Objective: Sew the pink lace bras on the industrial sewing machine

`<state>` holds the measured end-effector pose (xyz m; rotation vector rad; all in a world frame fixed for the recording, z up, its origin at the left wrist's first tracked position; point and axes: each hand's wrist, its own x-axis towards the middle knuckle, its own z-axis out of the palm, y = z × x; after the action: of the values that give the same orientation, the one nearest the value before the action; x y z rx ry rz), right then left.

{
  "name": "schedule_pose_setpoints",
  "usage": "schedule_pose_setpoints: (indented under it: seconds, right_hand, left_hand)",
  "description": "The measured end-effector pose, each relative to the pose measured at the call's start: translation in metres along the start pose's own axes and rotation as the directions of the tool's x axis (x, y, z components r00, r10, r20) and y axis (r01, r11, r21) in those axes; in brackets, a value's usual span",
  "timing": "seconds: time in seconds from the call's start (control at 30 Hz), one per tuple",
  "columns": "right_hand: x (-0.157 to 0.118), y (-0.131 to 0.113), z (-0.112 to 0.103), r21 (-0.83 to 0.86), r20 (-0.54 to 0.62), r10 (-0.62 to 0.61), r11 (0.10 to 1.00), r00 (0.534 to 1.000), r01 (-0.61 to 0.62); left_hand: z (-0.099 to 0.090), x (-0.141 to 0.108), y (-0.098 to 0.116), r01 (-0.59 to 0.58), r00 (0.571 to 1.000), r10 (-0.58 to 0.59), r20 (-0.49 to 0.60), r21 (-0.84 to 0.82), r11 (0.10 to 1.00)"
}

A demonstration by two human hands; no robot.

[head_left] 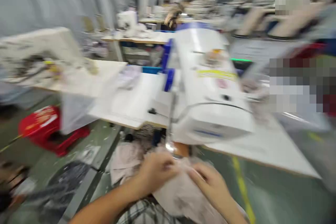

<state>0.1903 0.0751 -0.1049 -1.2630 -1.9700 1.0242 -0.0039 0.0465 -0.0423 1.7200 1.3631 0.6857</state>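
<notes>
Both my hands pinch a pale pinkish-beige piece of fabric (181, 192) in front of my lap. My left hand (157, 169) has its fingers closed on the cloth's upper edge. Close beside it, my right hand (210, 182) grips the same edge between thumb and fingers. Just beyond the hands stands a white sewing machine (210, 87) with its end facing me. A shiny metal part (170, 145) of it sits right above the cloth. Blur hides the fabric's finer detail.
More pale fabric (126, 161) hangs below the white table (123, 105). Another sewing machine (39, 49) stands at the left, above a red plastic stool (43, 126). A dark plastic bag (68, 182) lies on the floor. Blurred people and machines fill the background.
</notes>
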Motion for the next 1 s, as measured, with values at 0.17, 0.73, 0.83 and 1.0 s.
schedule_pose_setpoints:
  seconds: [0.17,0.73,0.83,1.0]
  right_hand:
    - [0.017,-0.009,-0.031,0.197,-0.013,0.173,0.966,0.985,-0.167]
    - [0.057,0.014,-0.045,0.282,0.023,0.123,0.951,0.992,-0.125]
    - [0.056,0.021,-0.042,0.309,0.016,0.135,0.942,0.991,-0.134]
    - [0.036,0.033,-0.021,0.448,-0.013,0.196,0.878,0.981,-0.169]
  left_hand:
    - [-0.019,0.036,-0.003,0.135,0.987,-0.134,-0.087,0.006,0.991]
    - [-0.026,0.071,0.0,0.013,0.989,0.014,-0.15,0.18,0.984]
    - [-0.024,0.07,-0.001,0.009,0.987,0.021,-0.157,0.193,0.981]
    - [-0.026,0.07,-0.003,0.009,0.985,0.03,-0.168,0.23,0.973]
